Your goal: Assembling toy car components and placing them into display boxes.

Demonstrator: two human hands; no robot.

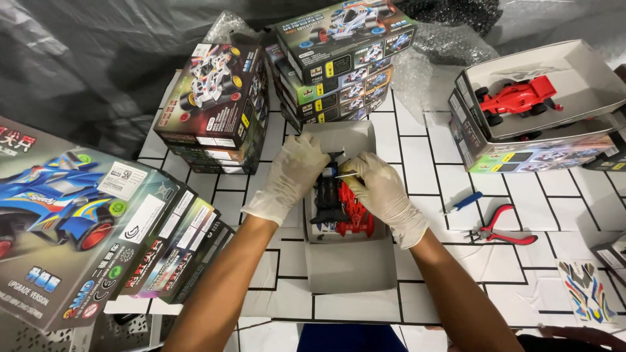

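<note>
Both my hands wear pale gloves and meet over an open grey cardboard box at the table's centre. My left hand grips the black chassis of a toy car from the left. My right hand pinches a thin silvery tool against the chassis front. A red car body shell lies in the box beside the chassis, partly under my right hand.
Stacks of toy-car boxes stand at the left, back left and back centre. An open box with a red race car sits at back right. Red-handled pliers, a blue screwdriver and a sticker sheet lie on the right.
</note>
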